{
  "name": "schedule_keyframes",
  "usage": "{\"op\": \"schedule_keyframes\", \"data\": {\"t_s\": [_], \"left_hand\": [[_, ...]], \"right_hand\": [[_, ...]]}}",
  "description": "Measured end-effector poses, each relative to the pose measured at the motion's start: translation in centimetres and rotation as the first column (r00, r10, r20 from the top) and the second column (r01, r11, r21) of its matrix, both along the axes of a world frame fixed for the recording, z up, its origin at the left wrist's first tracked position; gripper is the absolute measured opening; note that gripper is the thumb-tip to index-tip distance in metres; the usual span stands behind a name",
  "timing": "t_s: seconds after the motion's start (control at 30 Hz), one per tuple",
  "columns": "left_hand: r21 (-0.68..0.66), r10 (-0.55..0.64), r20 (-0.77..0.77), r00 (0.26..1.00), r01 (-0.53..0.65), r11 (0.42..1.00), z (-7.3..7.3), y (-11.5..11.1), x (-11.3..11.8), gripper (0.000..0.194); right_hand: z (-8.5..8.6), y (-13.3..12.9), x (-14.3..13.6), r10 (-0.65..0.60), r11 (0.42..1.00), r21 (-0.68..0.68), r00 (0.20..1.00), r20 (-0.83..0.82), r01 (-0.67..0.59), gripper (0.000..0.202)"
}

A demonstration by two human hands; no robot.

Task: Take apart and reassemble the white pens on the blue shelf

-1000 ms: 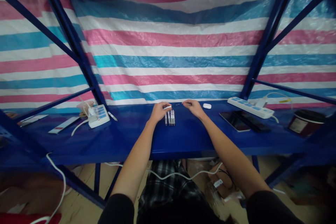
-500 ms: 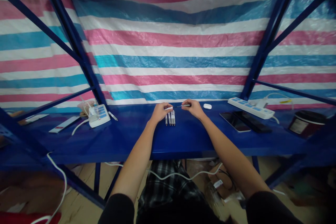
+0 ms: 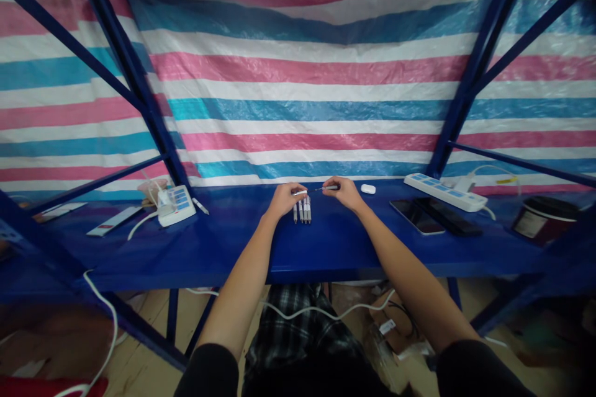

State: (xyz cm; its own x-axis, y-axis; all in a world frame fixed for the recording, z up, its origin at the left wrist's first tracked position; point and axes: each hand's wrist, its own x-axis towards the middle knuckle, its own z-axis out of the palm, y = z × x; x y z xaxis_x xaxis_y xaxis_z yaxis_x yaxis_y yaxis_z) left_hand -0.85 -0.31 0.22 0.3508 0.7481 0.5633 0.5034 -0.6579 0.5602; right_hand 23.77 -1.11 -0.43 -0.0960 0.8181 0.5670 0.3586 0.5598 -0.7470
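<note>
Blue worktop (image 3: 326, 248) bears 4 slim pens (image 3: 305, 211) side by side at center. At right: small white case (image 3: 367, 188), white power strip (image 3: 446, 192), 2 dark phones (image 3: 416, 216), dark tub (image 3: 542, 218). At left: lone white pen (image 3: 200, 206) beside plugged-in power bar (image 3: 177, 205), pale flat box (image 3: 114, 221).

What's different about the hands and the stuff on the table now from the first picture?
A grey, pen-like stick now shows in the right hand. It didn't show at first; I can't tell if it was hidden. The left hand still holds a small white piece. The row of pens and the white case stayed put.
</note>
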Motion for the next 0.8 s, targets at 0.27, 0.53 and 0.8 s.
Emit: {"op": "schedule_keyframes", "data": {"t_s": [0.27,0.53,0.8], "left_hand": [[-0.020,-0.010,-0.015,1.000,0.010,1.000,0.1,-0.4,0.2,0.021],[-0.119,-0.156,-0.019,0.988,0.153,0.981,0.3,-1.1,0.7,0.029],[-0.244,-0.161,0.122,0.979,0.187,0.952,0.5,-1.3,0.9,0.035]], "right_hand": [[-0.1,-0.1,-0.2,0.031,0.999,-0.015,0.999,0.025,-0.030,0.023],[0.1,-0.9,-1.5,0.158,0.987,-0.005,0.984,0.086,-0.158,0.020],[0.3,-1.5,-2.2,0.116,0.993,0.026,0.993,0.039,-0.117,0.022]]}}
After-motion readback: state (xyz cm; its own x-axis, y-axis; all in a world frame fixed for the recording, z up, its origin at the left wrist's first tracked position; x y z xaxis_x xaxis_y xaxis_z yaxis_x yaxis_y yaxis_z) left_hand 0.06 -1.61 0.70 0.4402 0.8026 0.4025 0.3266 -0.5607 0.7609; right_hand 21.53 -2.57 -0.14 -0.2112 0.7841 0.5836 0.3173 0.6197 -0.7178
